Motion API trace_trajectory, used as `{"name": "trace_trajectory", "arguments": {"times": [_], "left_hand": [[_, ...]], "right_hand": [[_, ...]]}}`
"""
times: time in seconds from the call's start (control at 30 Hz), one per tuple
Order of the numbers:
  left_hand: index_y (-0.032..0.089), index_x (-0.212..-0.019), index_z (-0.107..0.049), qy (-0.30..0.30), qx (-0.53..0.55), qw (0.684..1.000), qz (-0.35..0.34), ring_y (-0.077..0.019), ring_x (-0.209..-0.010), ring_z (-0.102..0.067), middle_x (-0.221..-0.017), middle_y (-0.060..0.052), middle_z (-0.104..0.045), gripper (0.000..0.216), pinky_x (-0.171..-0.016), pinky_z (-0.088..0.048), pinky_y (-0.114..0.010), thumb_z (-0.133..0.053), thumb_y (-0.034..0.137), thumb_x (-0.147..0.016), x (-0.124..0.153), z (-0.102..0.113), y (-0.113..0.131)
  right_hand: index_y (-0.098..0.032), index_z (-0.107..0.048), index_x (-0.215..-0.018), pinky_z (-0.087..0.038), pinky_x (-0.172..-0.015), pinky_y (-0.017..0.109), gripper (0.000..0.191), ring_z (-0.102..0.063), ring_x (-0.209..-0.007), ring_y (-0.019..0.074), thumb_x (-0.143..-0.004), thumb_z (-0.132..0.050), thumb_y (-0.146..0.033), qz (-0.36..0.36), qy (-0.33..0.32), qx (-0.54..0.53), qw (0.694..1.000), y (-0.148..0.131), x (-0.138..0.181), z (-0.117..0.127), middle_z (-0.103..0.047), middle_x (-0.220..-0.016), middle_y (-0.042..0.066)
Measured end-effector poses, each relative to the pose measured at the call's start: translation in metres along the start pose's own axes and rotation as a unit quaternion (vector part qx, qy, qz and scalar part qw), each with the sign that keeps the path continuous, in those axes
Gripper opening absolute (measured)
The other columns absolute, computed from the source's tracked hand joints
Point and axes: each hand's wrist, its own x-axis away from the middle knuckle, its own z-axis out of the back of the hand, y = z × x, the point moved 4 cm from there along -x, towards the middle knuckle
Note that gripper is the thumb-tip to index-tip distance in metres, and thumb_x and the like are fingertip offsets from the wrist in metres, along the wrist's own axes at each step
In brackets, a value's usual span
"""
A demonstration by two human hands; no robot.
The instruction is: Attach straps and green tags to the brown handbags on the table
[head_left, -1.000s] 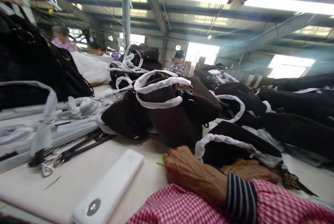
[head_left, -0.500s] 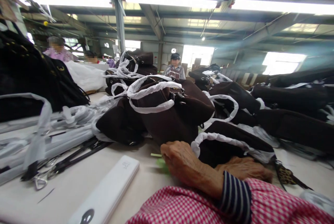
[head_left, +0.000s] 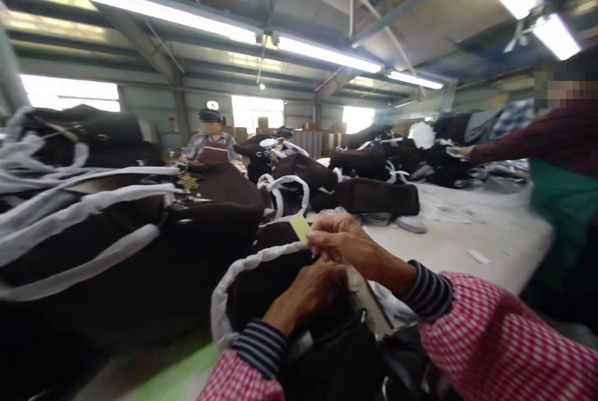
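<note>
A dark handbag [head_left: 266, 283] with a white-wrapped handle [head_left: 233, 283] lies in front of me. My right hand [head_left: 348, 240] is closed in a pinch on a yellow-green paper slip [head_left: 300, 229], held just above the bag's upper edge. Below it, my left hand [head_left: 311, 292] is curled over the bag with its fingers closed at the edge; the fingertips are partly hidden beneath my right hand. Black straps and metal rings lie by my right forearm, partly out of view.
Large dark bags with wrapped handles [head_left: 93, 202] crowd the left, and more dark bags [head_left: 378, 195] are piled beyond. A co-worker in a green apron [head_left: 560, 202] reaches over the white table [head_left: 448, 251] at right. Another person [head_left: 212, 139] stands at the back.
My view has swung to the right. My right hand has come up from behind my left forearm and now holds the yellow-green slip. My left hand has moved onto the bag.
</note>
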Motion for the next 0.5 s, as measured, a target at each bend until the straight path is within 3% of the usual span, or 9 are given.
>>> {"name": "trace_trajectory", "arguments": {"times": [0.1,0.17,0.3,0.5], "left_hand": [[0.019,-0.095,-0.066,0.013,0.002,1.0,-0.024,-0.0207,-0.103,-0.06,-0.106,-0.004,-0.065,0.013,-0.088,-0.05,-0.034,-0.059,0.007,-0.093,-0.013,-0.005,0.003],[0.02,-0.09,-0.065,0.02,0.007,0.999,-0.026,-0.0199,-0.101,-0.059,-0.102,-0.003,-0.063,0.018,-0.085,-0.046,-0.031,-0.058,0.002,-0.09,-0.014,-0.005,-0.001],[0.019,-0.088,-0.064,0.022,0.01,1.0,-0.016,-0.0193,-0.097,-0.06,-0.1,-0.003,-0.06,0.015,-0.084,-0.045,-0.03,-0.057,0.005,-0.092,-0.014,-0.004,-0.008],[0.021,-0.089,-0.064,0.008,0.024,0.999,-0.042,-0.0162,-0.094,-0.061,-0.104,-0.002,-0.061,0.016,-0.082,-0.045,-0.026,-0.058,0.008,-0.095,-0.02,-0.001,-0.01]], "right_hand": [[-0.014,-0.061,-0.065,-0.021,-0.037,0.017,0.028,-0.044,-0.041,0.005,-0.075,-0.072,-0.038,-0.111,0.093,-0.022,0.989,0.051,0.029,0.063,-0.064,-0.057,0.0],[-0.015,-0.06,-0.061,-0.018,-0.035,0.017,0.025,-0.042,-0.038,0.0049,-0.074,-0.071,-0.034,-0.168,0.113,-0.015,0.979,0.081,0.047,0.083,-0.064,-0.054,0.001],[-0.014,-0.062,-0.055,-0.021,-0.034,0.018,0.023,-0.04,-0.034,0.0053,-0.074,-0.064,-0.025,-0.195,0.076,0.017,0.978,0.108,0.062,0.086,-0.061,-0.046,0.0],[-0.013,-0.059,-0.05,-0.019,-0.035,0.018,0.022,-0.032,-0.033,0.0041,-0.071,-0.066,-0.016,-0.19,0.046,0.023,0.98,0.109,0.042,0.081,-0.049,-0.038,-0.005]]}}
